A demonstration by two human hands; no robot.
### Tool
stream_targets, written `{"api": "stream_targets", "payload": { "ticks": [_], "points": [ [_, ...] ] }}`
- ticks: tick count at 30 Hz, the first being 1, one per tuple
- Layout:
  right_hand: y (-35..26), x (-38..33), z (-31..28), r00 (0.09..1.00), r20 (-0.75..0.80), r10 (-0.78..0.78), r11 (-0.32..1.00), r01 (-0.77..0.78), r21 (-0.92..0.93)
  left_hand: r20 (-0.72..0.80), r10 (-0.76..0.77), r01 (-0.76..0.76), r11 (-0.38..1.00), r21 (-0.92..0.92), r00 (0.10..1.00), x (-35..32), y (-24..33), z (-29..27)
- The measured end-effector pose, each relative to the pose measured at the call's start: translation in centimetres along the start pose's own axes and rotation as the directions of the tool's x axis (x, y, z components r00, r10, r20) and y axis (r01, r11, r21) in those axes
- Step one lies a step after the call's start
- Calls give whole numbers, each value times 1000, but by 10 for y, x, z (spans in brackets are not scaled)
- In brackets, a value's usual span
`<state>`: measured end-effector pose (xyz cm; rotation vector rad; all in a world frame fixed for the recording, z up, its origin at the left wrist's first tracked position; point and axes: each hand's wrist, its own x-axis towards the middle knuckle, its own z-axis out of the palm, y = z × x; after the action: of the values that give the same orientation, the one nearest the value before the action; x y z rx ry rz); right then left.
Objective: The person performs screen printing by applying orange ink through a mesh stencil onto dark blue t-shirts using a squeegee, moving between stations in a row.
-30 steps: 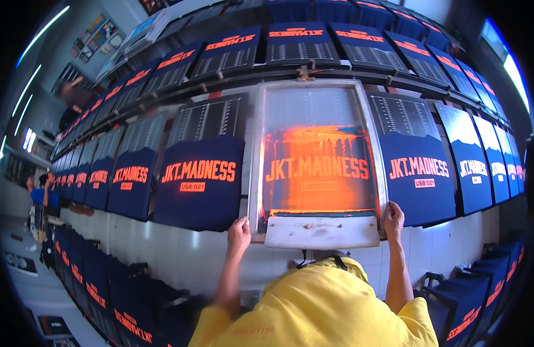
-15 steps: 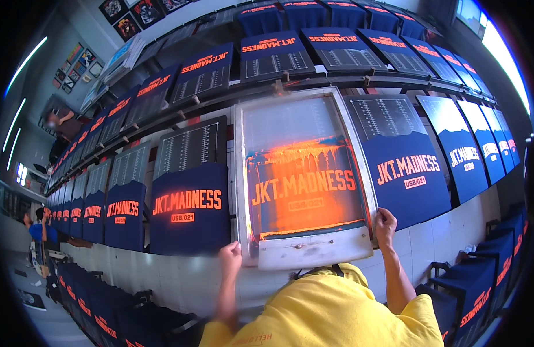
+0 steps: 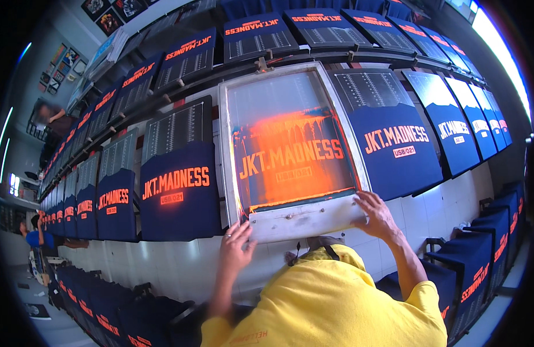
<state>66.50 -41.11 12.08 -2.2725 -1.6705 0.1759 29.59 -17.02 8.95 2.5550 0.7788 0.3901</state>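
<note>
Below center, I position the open left hand (image 3: pixel 237 246) and finger-spread right hand (image 3: pixel 376 214) at opposite squeegee (image 3: pixel 302 224) ends, likely for balance. Whether the right grips, I cannot tell.

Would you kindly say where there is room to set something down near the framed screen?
The left board and right board flanking the framed screen are bare above their navy shirts. Crowded: the screen's lower corners, near the left hand and right hand.
</note>
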Motion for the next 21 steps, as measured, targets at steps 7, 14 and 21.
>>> {"api": "stream_targets", "payload": {
  "ticks": [7,14,21],
  "points": [
    [-2,13,-7,935,230,-269,950,297,-94,212,104,-128,987,102,972,23,17,8],
    [9,64,-2,984,123,-131,971,152,-183,253,-88,57,990,129,963,98,16,-8],
    [7,57,-3,987,-18,-160,981,156,-117,93,-36,26,994,108,995,100,25,-18]
  ]
}}
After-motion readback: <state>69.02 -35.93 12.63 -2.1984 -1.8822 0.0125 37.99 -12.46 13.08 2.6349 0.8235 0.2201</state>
